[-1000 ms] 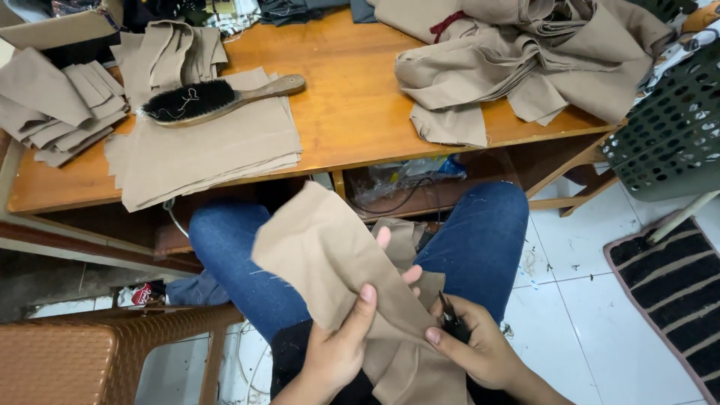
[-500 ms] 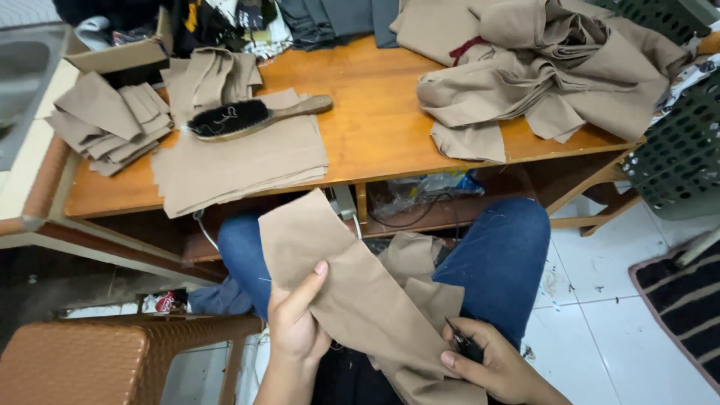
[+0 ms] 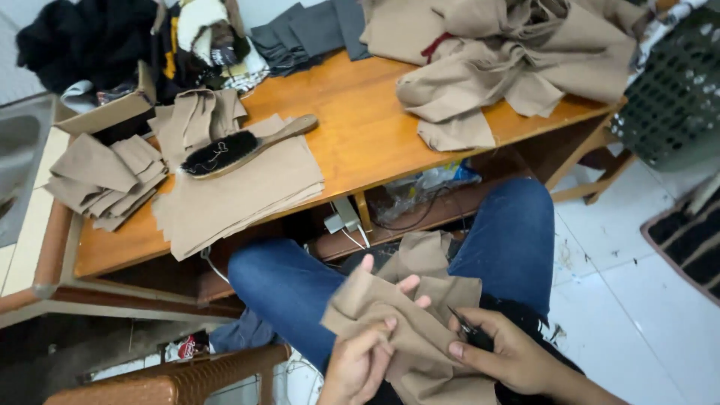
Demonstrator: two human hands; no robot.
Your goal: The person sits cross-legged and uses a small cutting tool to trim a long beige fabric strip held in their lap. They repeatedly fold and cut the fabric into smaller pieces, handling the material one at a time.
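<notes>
The left hand [image 3: 358, 360] has its grip closed on a bunched piece of tan cloth [image 3: 390, 315] held over the lap, below the near edge of the worktop [image 3: 375, 127], with some fingers sticking out above the fold. The right hand [image 3: 504, 352] is clenched around small dark snips [image 3: 469, 330] and touches the same cloth. On the worktop, a brush [image 3: 240, 148] lies on a flat stack of tan pieces [image 3: 240, 195] near the left end. A loose heap of tan fabric [image 3: 510, 60] sits at the far right corner.
</notes>
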